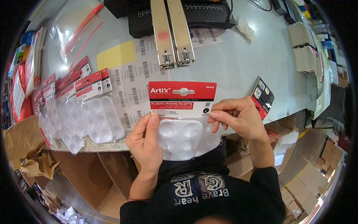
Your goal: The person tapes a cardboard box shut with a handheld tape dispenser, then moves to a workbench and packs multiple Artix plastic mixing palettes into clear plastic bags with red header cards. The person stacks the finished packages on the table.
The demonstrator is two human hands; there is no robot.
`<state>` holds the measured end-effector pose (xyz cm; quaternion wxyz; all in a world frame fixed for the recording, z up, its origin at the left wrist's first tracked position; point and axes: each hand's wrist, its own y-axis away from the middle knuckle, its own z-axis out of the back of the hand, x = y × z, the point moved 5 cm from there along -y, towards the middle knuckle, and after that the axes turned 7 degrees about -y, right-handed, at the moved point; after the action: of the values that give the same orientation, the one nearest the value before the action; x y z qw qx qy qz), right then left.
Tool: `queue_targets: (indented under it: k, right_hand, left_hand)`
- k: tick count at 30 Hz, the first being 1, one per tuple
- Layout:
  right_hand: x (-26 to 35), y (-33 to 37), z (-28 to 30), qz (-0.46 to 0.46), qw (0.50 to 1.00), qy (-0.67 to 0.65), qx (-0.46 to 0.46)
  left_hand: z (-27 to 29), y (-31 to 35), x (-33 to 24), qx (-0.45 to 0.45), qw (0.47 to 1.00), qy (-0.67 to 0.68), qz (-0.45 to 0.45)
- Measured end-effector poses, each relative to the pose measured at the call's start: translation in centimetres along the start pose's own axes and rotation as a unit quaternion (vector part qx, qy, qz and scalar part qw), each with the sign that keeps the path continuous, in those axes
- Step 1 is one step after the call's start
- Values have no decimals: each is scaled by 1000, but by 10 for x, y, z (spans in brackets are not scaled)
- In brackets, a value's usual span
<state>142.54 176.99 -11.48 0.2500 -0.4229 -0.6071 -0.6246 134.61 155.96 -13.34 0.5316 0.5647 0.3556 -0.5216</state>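
A white plastic paint palette [179, 136] in a clear bag is in front of me at the table's edge, topped by a red and white header card [182, 98]. My left hand [145, 140] pinches the card's lower left corner, thumb in front, beside a small pale sticker. At the lower right corner, the fingers of my right hand [238, 117] close on the card. Behind the front palette, part of another white palette shows to the right. Several bagged palettes [100, 119] with similar cards lie overlapping on the left of the table.
Ahead stands a black machine [205, 15] with two metal arms. Barcode label sheets [130, 76] and a yellow sheet [116, 55] lie left of it. Clear bags [61, 30] are far left; a dark printed card pack [262, 98] is right. Cardboard boxes [87, 175] stand below the table.
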Motion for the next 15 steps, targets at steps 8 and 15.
queue_targets:
  k: [8, 15]
  right_hand:
    - [-5, 9, -16, 18, 994, -110, -4]
    - [-8, -58, -16, 62, 970, -212, -105]
  left_hand:
    - [2, 4, -11, 30, 999, -45, 1]
    - [-27, -51, -2, 31, 998, -46, -41]
